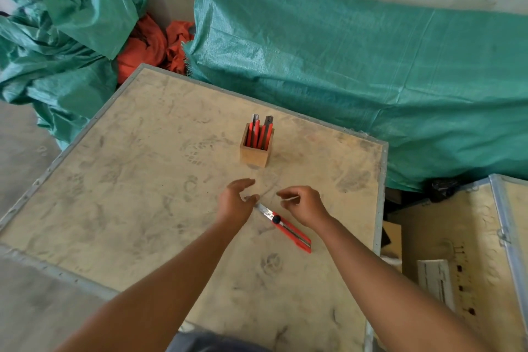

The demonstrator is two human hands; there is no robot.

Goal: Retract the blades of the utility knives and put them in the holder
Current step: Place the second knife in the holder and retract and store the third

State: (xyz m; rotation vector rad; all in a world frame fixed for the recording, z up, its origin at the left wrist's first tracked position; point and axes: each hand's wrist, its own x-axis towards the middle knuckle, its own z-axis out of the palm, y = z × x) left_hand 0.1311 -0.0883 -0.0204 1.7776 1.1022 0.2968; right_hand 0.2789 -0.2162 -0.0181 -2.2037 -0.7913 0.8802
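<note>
A red utility knife (288,230) lies flat on the plywood crate top (128,208), its metal blade pushed out toward the upper left. My left hand (235,201) hovers over the blade tip with fingers curled and apart, holding nothing. Just right of the blade, my right hand (303,204) is also loosely curled and holds nothing. Farther back stands a small wooden holder (255,154) with several red knives (258,131) upright in it.
Green tarpaulin covers bulky shapes behind (343,66) and to the left (63,23), with orange cloth (148,43) between them. A second crate (471,251) with a white paper on it sits at the right, across a dark gap.
</note>
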